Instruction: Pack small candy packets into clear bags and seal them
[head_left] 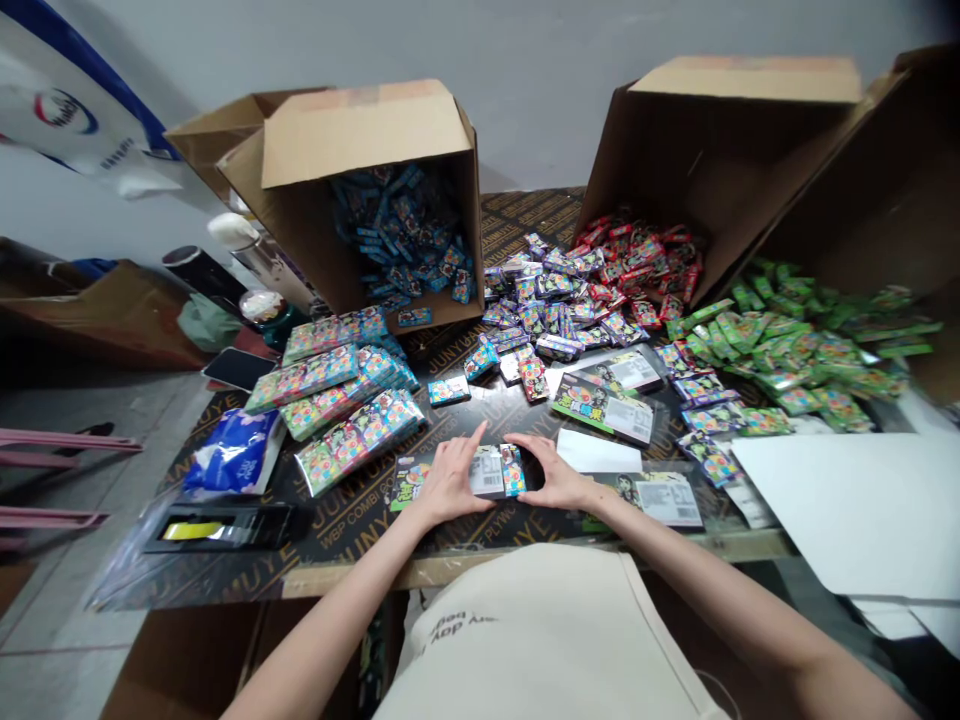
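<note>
A flat black printed package [486, 470] with a pale label lies on the dark table in front of me. My left hand [450, 480] spans its middle, thumb at the near edge and fingers across the far edge. At its right end sits a small blue candy-style box [514, 470] with colourful round pictures. My right hand [553, 474] curves around that small box, fingertip at its far corner and thumb at its near corner. The palm side of both hands is hidden. Beyond the hands lie another blue box [448, 390] and a red one [533, 374].
Open cartons hold blue packs [405, 235], red packs [645, 255] and green packs [802, 345]. Purple packs [551, 290] are heaped between. Wrapped multipacks [360, 440] and a tape dispenser [221, 528] lie left. More black packages [604, 408] and white sheets [847, 510] lie right.
</note>
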